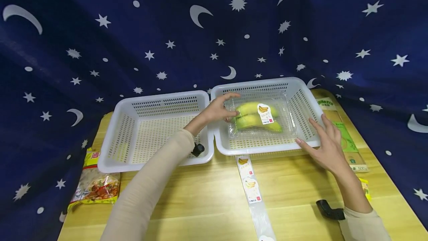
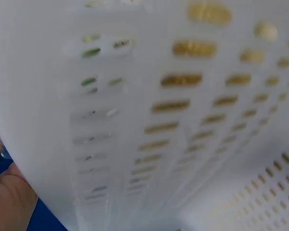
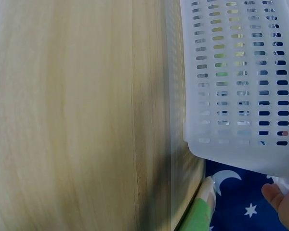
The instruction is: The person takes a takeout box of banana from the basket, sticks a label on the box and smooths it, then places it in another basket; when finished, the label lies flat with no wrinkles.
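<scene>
A clear plastic box of bananas [image 1: 247, 122], bearing a white banana sticker [image 1: 265, 113], lies in the right white basket [image 1: 264, 151]. My left hand [image 1: 219, 109] reaches over that basket's left rim and grips the box's left end, index finger and thumb curved at its edge. In the left wrist view the basket wall fills most of the picture, and part of the hand [image 2: 12, 199] shows at the left beside shiny plastic. My right hand [image 1: 329, 146] is spread at the basket's front right corner, fingers over the rim and thumb by the box's near corner.
A second white basket [image 1: 157, 167] stands to the left. A strip of banana stickers [image 1: 250, 185] runs down the wooden table [image 1: 200, 203]. A food bag [image 1: 98, 187] lies at the left, a green and brown package [image 1: 349, 137] at the right. A starry dark blue cloth [image 1: 187, 58] hangs behind.
</scene>
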`<state>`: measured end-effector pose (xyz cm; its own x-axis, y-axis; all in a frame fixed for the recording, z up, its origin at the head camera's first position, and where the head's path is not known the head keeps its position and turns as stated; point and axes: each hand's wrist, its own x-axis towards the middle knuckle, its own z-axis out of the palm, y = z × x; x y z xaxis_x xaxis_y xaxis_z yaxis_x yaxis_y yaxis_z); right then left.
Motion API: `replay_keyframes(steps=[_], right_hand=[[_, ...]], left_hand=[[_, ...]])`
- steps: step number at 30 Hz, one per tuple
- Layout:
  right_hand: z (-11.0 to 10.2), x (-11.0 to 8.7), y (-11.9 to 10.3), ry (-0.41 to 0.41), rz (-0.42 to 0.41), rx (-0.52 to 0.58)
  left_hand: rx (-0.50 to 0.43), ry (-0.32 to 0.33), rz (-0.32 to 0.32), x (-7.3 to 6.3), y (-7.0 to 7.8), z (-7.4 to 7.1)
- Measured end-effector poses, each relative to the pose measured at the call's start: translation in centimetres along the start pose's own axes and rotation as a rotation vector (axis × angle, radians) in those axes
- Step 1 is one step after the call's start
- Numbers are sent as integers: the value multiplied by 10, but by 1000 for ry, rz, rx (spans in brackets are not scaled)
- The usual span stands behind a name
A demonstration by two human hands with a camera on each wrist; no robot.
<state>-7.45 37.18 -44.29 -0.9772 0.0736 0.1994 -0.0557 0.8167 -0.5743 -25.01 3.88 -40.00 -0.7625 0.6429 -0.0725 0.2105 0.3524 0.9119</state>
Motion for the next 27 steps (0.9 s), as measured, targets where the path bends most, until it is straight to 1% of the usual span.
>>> replay_keyframes(steps=[2,4,6,8,12,16,18,20,23,27], right_hand=[[0,0,0,0,1,-1],[0,0,1,-1,3,-1],[0,0,1,-1,4,-1],[0,0,1,-1,5,-3],[0,1,0,2,2,-1],[1,1,0,2,2,10],[2,1,0,4,3,13],[2,1,0,7,2,15],[2,2,0,14,1,14],[2,3,0,19,0,10]], left_hand=[[100,4,22,1,0,0],[234,2,41,2,1,0],[340,-8,45,2,2,1],[410,-24,23,1,3,3],[502,-30,-41,-2,4,9],[690,-10,-62,-5,3,17],[756,2,-77,-6,3,19],[782,18,-87,-7,2,20],[768,39,-100,-7,0,20],[768,49,-95,-6,-3,19]])
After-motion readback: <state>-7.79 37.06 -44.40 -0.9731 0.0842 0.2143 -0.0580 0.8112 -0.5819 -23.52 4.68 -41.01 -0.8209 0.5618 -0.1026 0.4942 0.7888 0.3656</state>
